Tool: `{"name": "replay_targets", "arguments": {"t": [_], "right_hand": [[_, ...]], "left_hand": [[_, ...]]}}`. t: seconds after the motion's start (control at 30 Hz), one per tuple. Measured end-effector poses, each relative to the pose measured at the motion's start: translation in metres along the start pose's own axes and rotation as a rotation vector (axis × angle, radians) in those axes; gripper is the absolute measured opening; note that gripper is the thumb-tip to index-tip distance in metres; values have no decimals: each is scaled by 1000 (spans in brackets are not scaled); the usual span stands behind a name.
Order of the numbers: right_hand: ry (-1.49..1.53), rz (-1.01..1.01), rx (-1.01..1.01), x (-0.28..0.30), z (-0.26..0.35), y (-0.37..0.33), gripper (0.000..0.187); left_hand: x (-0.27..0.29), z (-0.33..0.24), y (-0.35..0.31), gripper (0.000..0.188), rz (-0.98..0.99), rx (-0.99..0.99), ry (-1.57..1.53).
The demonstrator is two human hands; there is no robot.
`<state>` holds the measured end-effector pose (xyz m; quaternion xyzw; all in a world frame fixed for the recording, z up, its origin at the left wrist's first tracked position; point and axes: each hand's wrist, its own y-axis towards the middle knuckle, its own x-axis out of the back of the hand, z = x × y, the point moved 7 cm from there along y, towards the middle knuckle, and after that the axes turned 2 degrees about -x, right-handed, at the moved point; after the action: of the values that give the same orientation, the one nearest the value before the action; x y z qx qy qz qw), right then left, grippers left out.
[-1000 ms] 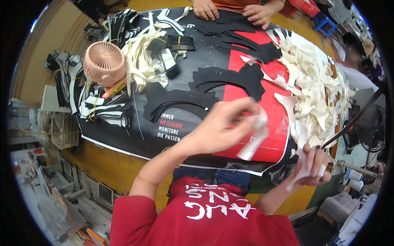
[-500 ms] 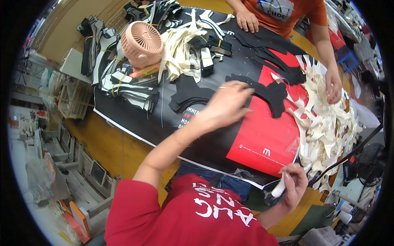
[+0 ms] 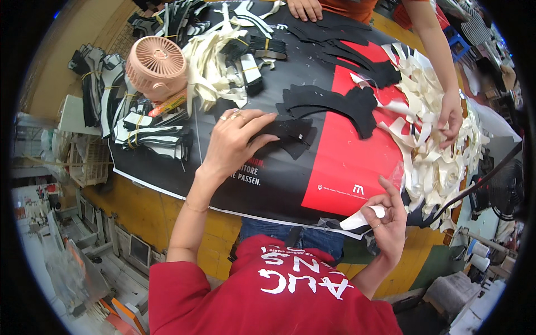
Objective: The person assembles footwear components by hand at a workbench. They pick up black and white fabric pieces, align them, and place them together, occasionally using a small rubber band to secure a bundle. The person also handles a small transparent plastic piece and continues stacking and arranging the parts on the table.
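Note:
My left hand (image 3: 237,137) is over the left part of the table, thumb and fingers apart. It is at black fabric pieces (image 3: 290,137) lying flat beside its fingertips; whether it grips one is hard to see. Near the table's front edge, my right hand (image 3: 388,220) pinches a small white piece (image 3: 363,218), folded or curved, whose material I cannot make out. A stack of curved black fabric pieces (image 3: 335,106) lies to the right of my left hand. Farther right is a heap of cream fabric pieces (image 3: 441,151).
A pink fan (image 3: 156,64) stands at the far left among banded black-and-white bundles (image 3: 153,134). Cream strips (image 3: 215,64) lie beside it. Across the table, a co-worker's hand (image 3: 449,120) is at the cream heap; the other hand (image 3: 305,8) rests on the edge.
My left hand has moved left, uncovering black pieces on the table. My right hand has turned, and its white piece now lies more level. The view has shifted.

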<state>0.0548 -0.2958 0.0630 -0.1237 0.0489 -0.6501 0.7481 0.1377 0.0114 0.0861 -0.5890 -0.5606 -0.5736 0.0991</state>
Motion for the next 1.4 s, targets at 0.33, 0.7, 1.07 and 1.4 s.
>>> {"name": "replay_targets", "arguments": {"t": [0.33,0.7,1.07,1.4], "right_hand": [[-29,-110,119,46,12,-27,14],[-263,-20,-6,1,8,29,34],[-579,355,239,-70,10,98,13],[-594,389,134,-77,-2,99,13]], "left_hand": [[-95,-147,17,47,187,-215,-131],[-88,-110,-65,62,400,84,-51],[-72,-93,-98,51,262,181,-84],[-75,-91,-101,50,240,175,-122]]}}
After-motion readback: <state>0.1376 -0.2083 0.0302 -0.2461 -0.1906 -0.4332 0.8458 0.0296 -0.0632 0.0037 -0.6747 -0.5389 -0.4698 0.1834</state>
